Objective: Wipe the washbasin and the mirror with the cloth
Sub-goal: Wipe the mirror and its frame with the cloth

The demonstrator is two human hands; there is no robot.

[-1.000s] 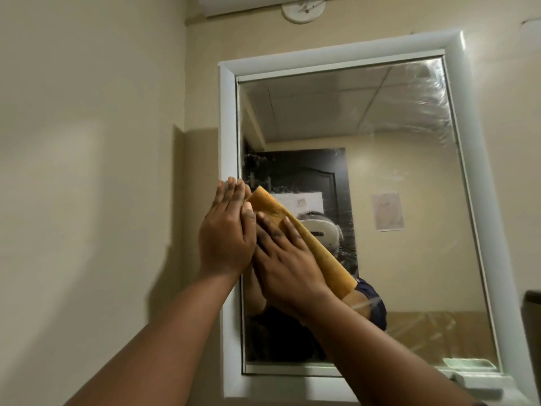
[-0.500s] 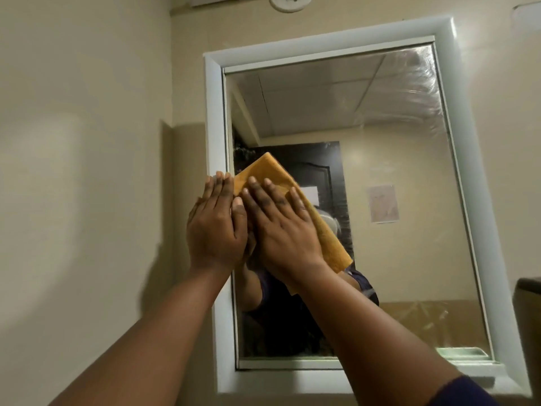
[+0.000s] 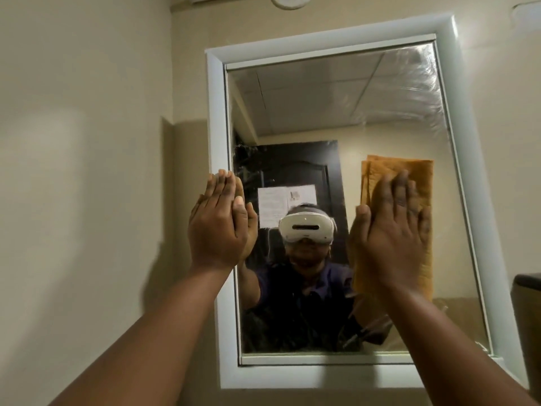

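Right hand [image 3: 392, 230]: flat and open, fingers extended and held close together, palm pressed against a folded orange-yellow cloth [image 3: 415, 183]. The hand does not pinch the cloth; it pins it against the glass. The cloth lies on the right half of the rectangular wall mirror [image 3: 322, 106], at mid-height, with its upper edge above the fingertips and its lower edge below the wrist.

Left hand [image 3: 218, 227]: flat and open, fingers straight and together, empty. It rests against the mirror's left edge, over the junction of the glass and the white moulded frame [image 3: 216, 112], fingertips pointing up. The two hands are well apart, with bare glass between them.

Mirror surface: streaks and smears are visible at the upper right corner and along the lower right portion. The reflection shows a person in a dark shirt wearing a white headset [image 3: 306, 228], and behind them a dark door with paper sheets on it.

Surroundings: beige painted wall [image 3: 87, 142] on the left and above the frame. The washbasin is not in view.
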